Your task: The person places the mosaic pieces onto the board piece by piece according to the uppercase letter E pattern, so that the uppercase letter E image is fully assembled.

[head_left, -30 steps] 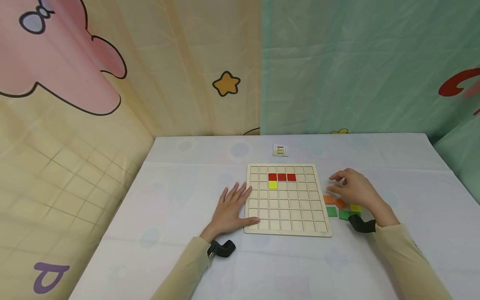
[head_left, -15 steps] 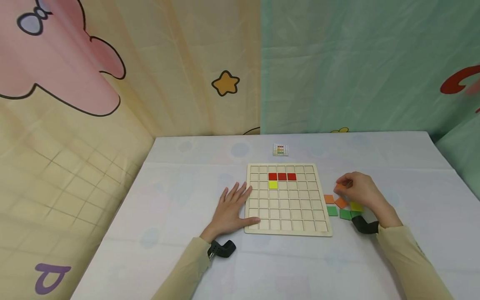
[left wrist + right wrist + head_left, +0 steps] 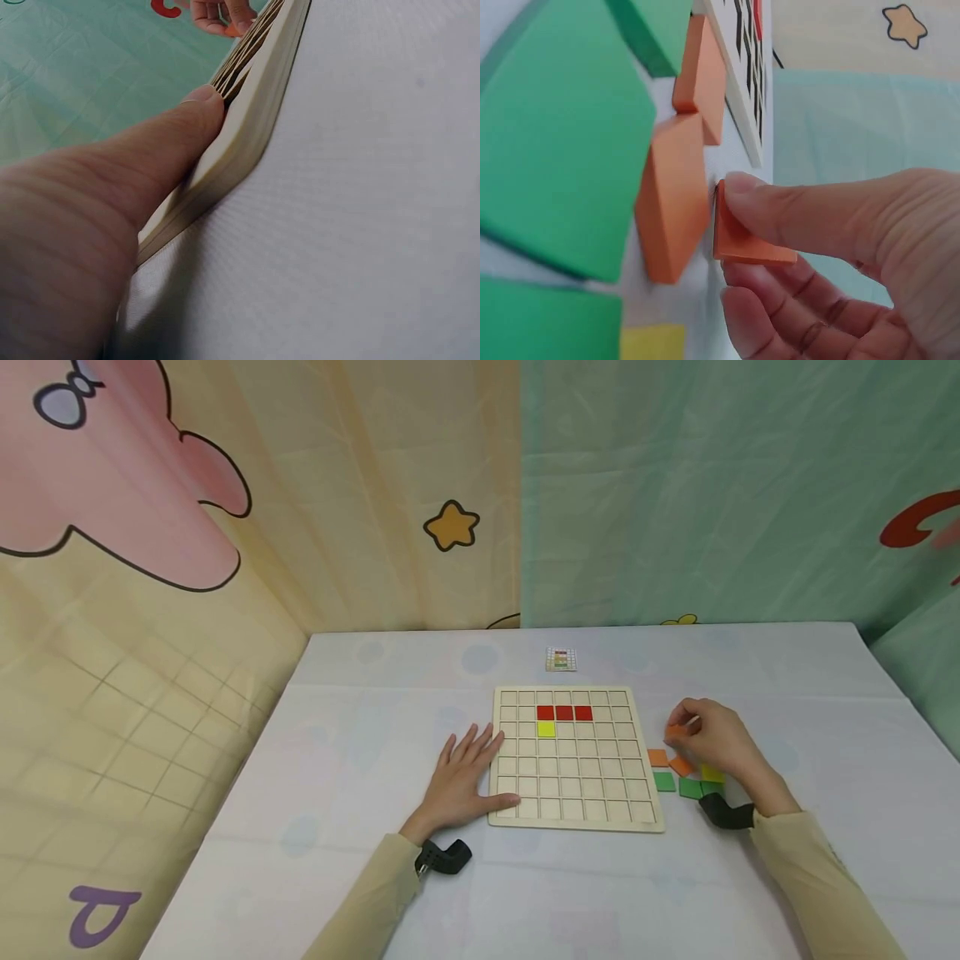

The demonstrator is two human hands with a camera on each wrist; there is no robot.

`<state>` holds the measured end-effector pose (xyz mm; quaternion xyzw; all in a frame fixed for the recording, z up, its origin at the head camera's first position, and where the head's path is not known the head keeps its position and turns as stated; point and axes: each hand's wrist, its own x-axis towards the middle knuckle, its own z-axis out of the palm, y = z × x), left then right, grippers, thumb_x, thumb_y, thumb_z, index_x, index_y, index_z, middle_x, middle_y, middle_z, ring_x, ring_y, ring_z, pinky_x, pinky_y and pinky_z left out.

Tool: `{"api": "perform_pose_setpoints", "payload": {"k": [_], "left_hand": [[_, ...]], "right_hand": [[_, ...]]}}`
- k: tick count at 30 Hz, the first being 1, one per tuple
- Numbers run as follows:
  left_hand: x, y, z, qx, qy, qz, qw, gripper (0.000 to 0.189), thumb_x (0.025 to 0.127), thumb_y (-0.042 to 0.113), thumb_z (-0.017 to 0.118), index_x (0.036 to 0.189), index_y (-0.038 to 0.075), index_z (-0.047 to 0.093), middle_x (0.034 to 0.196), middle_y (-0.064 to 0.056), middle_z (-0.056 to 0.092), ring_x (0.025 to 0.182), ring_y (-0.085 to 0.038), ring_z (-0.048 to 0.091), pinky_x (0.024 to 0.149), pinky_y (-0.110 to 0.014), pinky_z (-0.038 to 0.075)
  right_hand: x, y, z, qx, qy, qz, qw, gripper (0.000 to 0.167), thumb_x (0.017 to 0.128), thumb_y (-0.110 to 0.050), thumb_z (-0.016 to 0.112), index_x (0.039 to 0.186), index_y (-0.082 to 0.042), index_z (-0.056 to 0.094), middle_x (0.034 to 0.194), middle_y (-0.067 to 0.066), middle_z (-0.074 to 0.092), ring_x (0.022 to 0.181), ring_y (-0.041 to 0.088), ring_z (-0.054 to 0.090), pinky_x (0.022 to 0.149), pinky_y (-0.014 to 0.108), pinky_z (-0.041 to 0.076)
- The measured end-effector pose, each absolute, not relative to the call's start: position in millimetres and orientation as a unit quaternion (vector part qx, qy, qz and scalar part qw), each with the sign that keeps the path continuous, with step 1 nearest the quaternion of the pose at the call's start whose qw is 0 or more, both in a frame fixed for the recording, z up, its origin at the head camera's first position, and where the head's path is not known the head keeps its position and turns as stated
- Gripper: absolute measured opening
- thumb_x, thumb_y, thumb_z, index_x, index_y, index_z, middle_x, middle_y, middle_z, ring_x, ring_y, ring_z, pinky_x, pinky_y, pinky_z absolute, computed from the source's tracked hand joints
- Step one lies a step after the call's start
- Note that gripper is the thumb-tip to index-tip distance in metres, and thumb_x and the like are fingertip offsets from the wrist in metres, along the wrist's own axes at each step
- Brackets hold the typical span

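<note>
A pale wooden grid board [image 3: 570, 789] lies on the table, with three red tiles [image 3: 564, 713] in a row and one yellow tile [image 3: 546, 729] under the leftmost red one. My left hand [image 3: 454, 785] rests along the board's left edge, fingers spread, thumb [image 3: 176, 139] on the front left corner. Right of the board, my right hand [image 3: 712, 739] pinches an orange tile [image 3: 754, 244] between thumb and fingers, seen up close in the right wrist view. Two more orange tiles [image 3: 657, 758], several green tiles [image 3: 664, 782] and yellow [image 3: 712, 773] lie beside and below it.
Behind the board lies a small printed card [image 3: 561, 659] with a coloured grid pattern. A white cloth covers the table [image 3: 360, 752]. Printed curtains [image 3: 712, 510] hang at the back and sides.
One second ago the right thumb and fingers were apart over the loose tiles; now they pinch an orange tile, raised slightly since half a second ago. The left hand and board have stayed put.
</note>
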<state>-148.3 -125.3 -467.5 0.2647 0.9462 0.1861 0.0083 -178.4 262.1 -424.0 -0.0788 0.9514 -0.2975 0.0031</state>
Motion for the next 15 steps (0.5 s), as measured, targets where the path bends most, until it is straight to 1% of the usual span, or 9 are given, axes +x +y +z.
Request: {"api": "perform_pose_setpoints", "payload": {"k": [5,10,15], "left_hand": [[-148,-125,-467,0.263,0.947,0.185,0.012,0.095,0.082,0.065,0.058,0.152,0.013,0.021,0.157,-0.005,0.014,0.143,-0.025,0.003,0.112,-0.047,-0.003],[-148,-125,-467,0.256,0.950,0.177,0.020,0.096,0.081,0.066,0.057,0.153,0.015,0.019,0.158,-0.003,0.011,0.144,-0.022,0.001,0.112,-0.045,-0.004],[-147,-125,-466,0.258,0.949,0.182,0.018,0.095,0.082,0.066,0.057,0.153,0.014,0.020,0.157,-0.003,0.012,0.144,-0.023,0.002,0.112,-0.046,-0.004]], "right_hand": [[-175,254,-421,-0.095,0.945,-0.311,-0.016,0.016,0.080,-0.007,0.076,0.086,-0.006,0.061,0.077,0.003,0.060,0.069,0.020,0.055,0.061,0.034,0.046],[-171,234,-419,-0.127,0.931,-0.341,-0.041,0.015,0.081,-0.007,0.075,0.088,-0.006,0.062,0.079,0.003,0.059,0.068,0.018,0.053,0.059,0.033,0.045],[-172,206,-419,-0.176,0.911,-0.370,-0.048,0.015,0.080,-0.009,0.077,0.083,-0.009,0.062,0.074,-0.001,0.057,0.063,0.015,0.051,0.055,0.029,0.044]]}}
